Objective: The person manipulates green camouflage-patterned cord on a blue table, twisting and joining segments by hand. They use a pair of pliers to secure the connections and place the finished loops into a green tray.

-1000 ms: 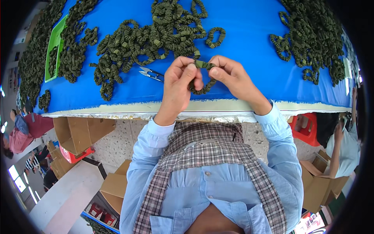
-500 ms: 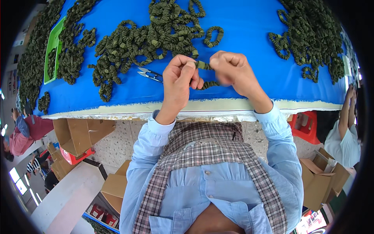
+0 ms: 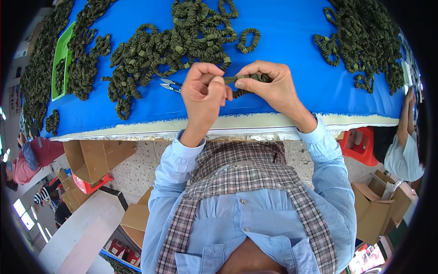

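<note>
Between my hands, above the near part of the blue-covered table, is a dark green gathered elastic hair tie (image 3: 260, 77). My left hand (image 3: 204, 91) pinches its flat band section at the left end. My right hand (image 3: 272, 86) grips the ring on the other side, thumb and fingers closed on it. Part of the ring is hidden behind my fingers. Small thread snips (image 3: 171, 85) lie on the cloth just left of my left hand, their handles partly covered by it. A heap of the same green hair ties (image 3: 182, 41) lies beyond my hands.
More hair ties pile up at the far right (image 3: 365, 41) and left, around a green plastic tray (image 3: 61, 61). One loose tie (image 3: 249, 40) lies apart. Cardboard boxes (image 3: 93, 157) and a red stool (image 3: 360, 145) stand below the table edge. Other people sit at both sides.
My right hand has turned and now has its thumb and fingers along the hair tie. My left hand has shifted slightly left, its fingers a little more raised.
</note>
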Demonstrator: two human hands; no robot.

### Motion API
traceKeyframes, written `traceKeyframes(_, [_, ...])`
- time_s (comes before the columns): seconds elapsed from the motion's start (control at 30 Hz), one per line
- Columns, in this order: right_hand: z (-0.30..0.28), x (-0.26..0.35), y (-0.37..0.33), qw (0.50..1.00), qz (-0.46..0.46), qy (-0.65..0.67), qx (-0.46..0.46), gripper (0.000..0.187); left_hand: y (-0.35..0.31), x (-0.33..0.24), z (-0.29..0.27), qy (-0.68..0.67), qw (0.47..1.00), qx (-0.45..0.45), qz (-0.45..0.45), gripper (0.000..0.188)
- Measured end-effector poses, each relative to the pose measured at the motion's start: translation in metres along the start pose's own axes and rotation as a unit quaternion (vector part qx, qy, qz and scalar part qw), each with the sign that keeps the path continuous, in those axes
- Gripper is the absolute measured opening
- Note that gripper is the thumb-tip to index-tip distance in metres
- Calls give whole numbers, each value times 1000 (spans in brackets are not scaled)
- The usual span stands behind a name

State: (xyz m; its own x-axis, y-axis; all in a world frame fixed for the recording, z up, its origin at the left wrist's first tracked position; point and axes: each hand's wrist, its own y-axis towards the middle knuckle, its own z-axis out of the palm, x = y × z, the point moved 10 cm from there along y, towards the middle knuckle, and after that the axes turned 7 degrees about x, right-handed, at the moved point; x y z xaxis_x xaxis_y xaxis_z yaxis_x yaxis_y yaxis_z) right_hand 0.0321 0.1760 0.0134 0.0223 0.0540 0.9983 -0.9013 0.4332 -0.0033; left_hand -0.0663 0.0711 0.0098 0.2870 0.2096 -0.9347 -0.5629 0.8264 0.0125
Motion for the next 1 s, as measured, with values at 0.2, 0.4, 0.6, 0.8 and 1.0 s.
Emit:
traceKeyframes(0.2, [-5,8,0,999,-43,-24,12,16,0,-7,-11,-96,995,29,-9,11])
traceKeyframes(0.4, [-11,0,-1,981,-3,193,-3,20,0,1,-4,132,985,88,-63,12])
traceKeyframes(0.6, [-6,14,-2,999,-45,-11,-8,18,1,11,-4,54,994,70,-59,18])
traceKeyframes(0.8, [13,35,-9,966,-170,-192,-14,21,0,12,6,60,991,87,-79,18])
traceKeyframes(1.0, [11,25,-6,984,-135,-114,8,15,1,12,2,56,993,87,-52,21])
